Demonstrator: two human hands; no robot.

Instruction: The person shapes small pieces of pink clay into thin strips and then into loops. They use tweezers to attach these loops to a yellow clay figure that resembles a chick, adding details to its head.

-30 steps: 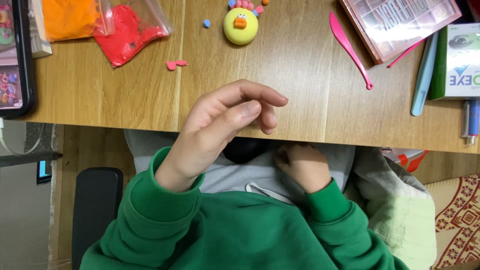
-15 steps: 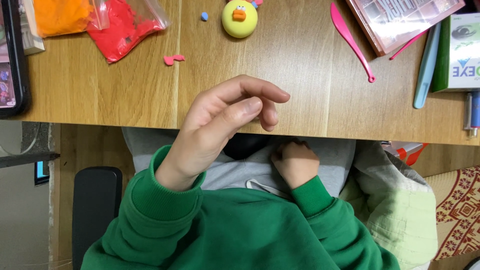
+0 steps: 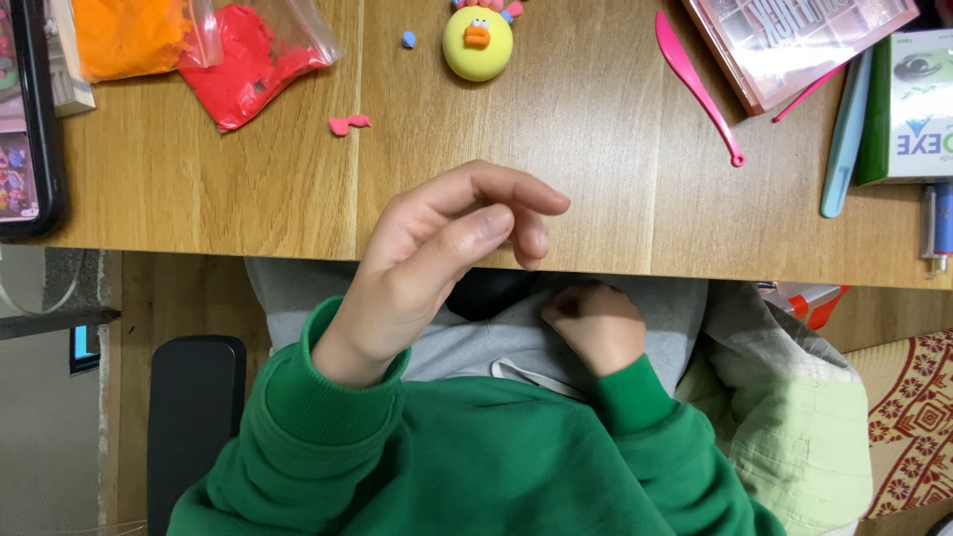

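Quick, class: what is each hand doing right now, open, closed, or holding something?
Left hand: raised over the table edge, fingers curled toward the thumb; whether it pinches anything cannot be told.
Right hand: loosely closed in the lap below the table; contents cannot be told.

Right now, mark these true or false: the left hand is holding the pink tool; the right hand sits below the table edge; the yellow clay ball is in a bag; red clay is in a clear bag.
1. The left hand holds the pink tool. False: the tool lies apart on the table.
2. The right hand sits below the table edge. True.
3. The yellow clay ball is bagged. False: it sits bare on the table.
4. Red clay is in a clear bag. True.
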